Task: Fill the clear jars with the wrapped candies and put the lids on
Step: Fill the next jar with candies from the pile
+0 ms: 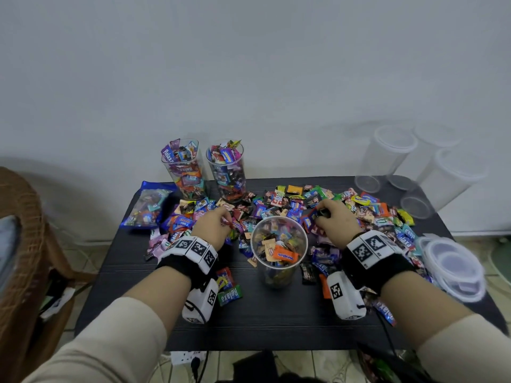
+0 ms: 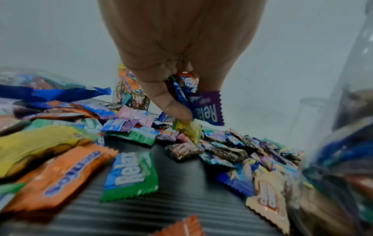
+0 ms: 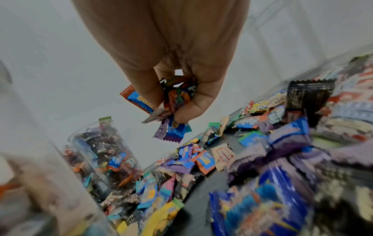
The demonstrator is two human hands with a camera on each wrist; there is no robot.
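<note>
Head | candies (image 1: 287,208) bunched inside both hands' curled fingers (image 2: 173,107)

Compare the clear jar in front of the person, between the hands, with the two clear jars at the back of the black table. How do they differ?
The front clear jar is filled only to below its rim; the two back clear jars are heaped above theirs. The front jar stands between the left hand and right hand; the back jars stand near the wall. All three hold wrapped candies and have no lids.
</note>
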